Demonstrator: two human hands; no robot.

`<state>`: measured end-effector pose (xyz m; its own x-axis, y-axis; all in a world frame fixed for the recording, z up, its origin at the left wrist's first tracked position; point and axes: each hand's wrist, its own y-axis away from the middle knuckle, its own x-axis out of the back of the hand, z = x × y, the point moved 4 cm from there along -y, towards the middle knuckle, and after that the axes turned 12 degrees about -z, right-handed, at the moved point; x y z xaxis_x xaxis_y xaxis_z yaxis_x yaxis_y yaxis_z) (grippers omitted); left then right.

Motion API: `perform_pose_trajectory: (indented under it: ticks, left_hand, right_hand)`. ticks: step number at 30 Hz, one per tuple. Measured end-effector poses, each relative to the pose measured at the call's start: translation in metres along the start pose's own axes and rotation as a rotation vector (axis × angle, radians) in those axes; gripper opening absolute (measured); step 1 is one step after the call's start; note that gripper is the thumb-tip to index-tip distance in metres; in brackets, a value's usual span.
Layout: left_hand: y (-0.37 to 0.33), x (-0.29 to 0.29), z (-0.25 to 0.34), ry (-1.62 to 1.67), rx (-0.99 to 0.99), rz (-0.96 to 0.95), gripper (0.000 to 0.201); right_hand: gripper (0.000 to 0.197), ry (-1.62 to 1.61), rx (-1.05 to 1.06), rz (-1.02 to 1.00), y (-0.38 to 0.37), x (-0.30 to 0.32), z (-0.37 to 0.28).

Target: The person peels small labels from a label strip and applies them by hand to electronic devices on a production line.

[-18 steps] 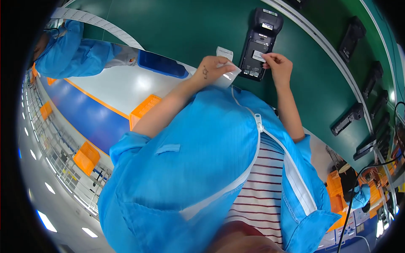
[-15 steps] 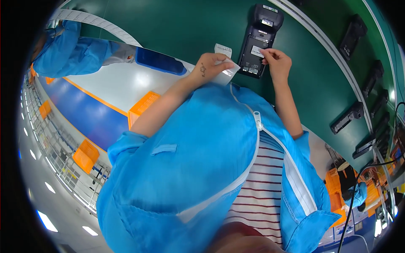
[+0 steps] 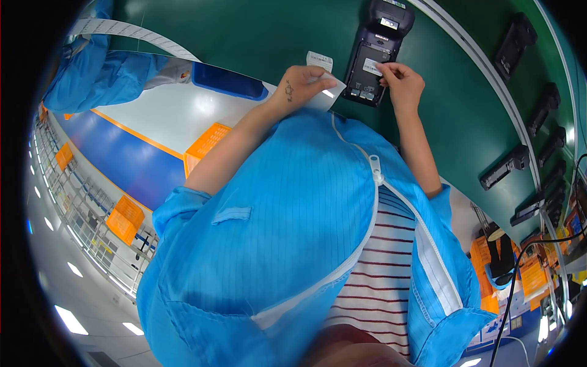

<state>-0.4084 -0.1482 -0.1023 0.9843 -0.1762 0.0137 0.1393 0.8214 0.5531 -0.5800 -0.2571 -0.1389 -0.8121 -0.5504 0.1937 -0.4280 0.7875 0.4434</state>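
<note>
The person's right hand [image 3: 402, 84] has its fingertips on the right edge of a small white label [image 3: 370, 66]; whether they pinch it or only press it, I cannot tell. This label is over the back of a black device [image 3: 379, 50], which lies at one o'clock from the person's chest, its wider end pointing away. The left hand [image 3: 304, 84], at twelve o'clock, is closed on a white sheet [image 3: 328, 96] between thumb and fingers, just beside the device. A printed paper [image 3: 319, 60] shows above these fingers; I cannot see if it is one piece with the sheet.

All this is at the green table [image 3: 257, 40]. Further, between two and three o'clock, other black devices [image 3: 515, 46] are lying well apart from the hands. At eleven o'clock there is a blue tray [image 3: 229, 82], at ten an orange bin [image 3: 205, 145] near the left forearm, and beyond it a co-worker's blue sleeve [image 3: 92, 76].
</note>
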Motion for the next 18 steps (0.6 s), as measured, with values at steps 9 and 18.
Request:
perform_pose_trajectory:
  ticks: [9, 18]
  left_hand:
    - [-0.004, -0.005, 0.007, 0.027, -0.043, 0.005, 0.023]
    - [-0.01, -0.009, -0.001, 0.041, -0.026, 0.144, 0.028]
  right_hand:
    - [0.021, 0.344, 0.026, -0.035, -0.009, 0.003, -0.003]
    - [0.02, 0.331, -0.159, -0.219, 0.006, -0.009, -0.013]
